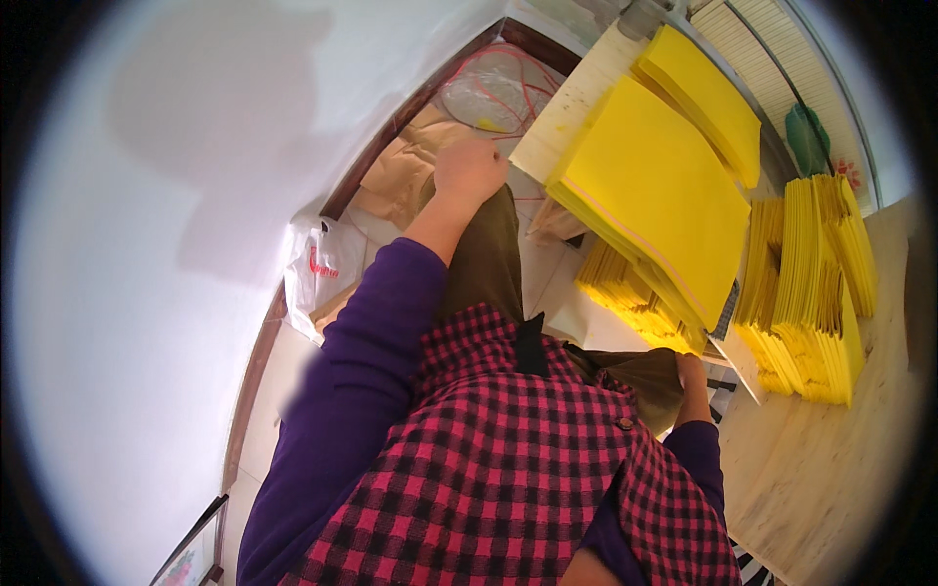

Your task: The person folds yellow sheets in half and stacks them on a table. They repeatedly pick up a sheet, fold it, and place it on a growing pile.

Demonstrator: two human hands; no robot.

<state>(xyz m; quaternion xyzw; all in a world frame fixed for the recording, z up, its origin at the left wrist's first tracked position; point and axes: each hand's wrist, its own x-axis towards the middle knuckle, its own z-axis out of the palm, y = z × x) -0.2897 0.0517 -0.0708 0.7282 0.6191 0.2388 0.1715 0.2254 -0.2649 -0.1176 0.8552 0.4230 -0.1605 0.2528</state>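
Observation:
My left hand point(471, 168) is closed in a fist above my left knee, near the corner of a pale wooden board point(535, 146). Nothing shows in it. My right hand point(690, 367) is low beside my right leg, at the near edge of a stack of flat yellow pieces point(660, 186) that look like padded envelopes. Its fingers are hidden, and whether it touches the stack I cannot tell. The stack lies on the board, with a thin pink strip along its near side. A second yellow pile point(708, 103) lies just behind it.
More yellow bundles point(811, 293) stand upright on a wooden tabletop point(821, 469) at right, others point(625, 283) under the board. A white plastic bag point(327, 259) and brown paper point(405, 166) lie along the left wall. Clear plastic with red cord point(489, 88) fills the far corner.

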